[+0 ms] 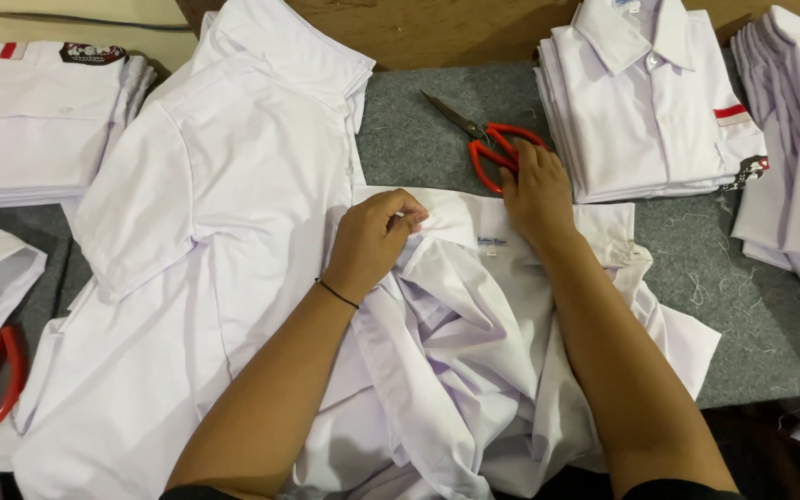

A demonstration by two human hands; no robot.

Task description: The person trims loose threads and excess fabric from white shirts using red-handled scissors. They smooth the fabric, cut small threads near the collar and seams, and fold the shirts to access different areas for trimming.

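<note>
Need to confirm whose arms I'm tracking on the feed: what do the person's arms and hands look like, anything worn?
Both forearms are bare, with no gloves on either hand. The left hand has a thin black band round its wrist. The right hand and its wrist carry nothing. Dark sleeve edges show at the bottom of the view, above the elbows. No rings can be made out.

Hands [377,236] on white shirt [474,352]

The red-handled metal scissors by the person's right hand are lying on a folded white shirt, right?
Not quite. In the head view the red-handled metal scissors lie on the grey felt table cover, not on a shirt. They are by the right hand, whose fingertips are at the handles, with the folded white shirt stack beside them.
</note>
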